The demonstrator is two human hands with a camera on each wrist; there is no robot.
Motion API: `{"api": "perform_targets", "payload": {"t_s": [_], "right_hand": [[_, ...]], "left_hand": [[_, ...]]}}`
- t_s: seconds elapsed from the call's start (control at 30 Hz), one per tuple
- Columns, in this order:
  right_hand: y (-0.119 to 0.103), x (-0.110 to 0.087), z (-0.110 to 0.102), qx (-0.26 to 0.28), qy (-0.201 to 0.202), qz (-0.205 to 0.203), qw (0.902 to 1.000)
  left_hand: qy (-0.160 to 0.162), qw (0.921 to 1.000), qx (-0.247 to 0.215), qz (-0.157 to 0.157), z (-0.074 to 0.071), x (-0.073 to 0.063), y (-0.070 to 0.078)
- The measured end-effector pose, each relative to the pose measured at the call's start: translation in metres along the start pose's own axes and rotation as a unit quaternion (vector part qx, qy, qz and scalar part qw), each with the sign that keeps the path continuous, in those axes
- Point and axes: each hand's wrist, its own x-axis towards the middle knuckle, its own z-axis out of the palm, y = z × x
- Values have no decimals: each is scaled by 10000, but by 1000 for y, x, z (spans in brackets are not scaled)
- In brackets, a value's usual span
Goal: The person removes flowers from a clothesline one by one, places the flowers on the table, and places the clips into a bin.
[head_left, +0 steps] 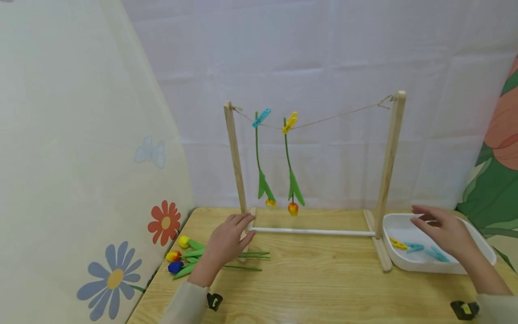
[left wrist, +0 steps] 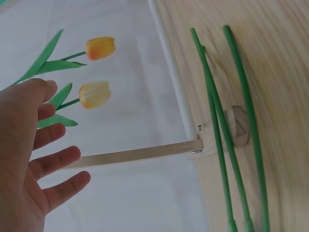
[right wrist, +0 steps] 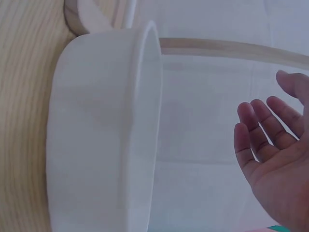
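My left hand hovers over the stems of several artificial tulips lying at the table's left, yellow, orange and blue. Its fingers are relaxed and spread, holding nothing; in the left wrist view the green stems lie apart from it. My right hand is above the white basin, fingers loosely bent with nothing in them. Inside the basin are a yellow clothespin and blue clothespins. Two tulips hang head-down from a string, one by a blue clothespin, the other by a yellow clothespin.
A wooden frame stands mid-table, with a left post, a right post and a white bar low between them. The string sags between the post tops. A pale cloth hangs behind.
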Motion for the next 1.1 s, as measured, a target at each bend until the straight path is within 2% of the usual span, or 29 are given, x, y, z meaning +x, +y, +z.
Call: {"api": "perform_targets", "payload": {"t_s": [0.63, 1.1], "right_hand": [[-39, 22, 7, 323, 60, -230, 9992], [-70, 37, 11, 538, 94, -307, 9980]], "left_hand": [[340, 9993, -155, 99, -10, 26, 10], [939, 9942, -454, 274, -16, 47, 19]]}}
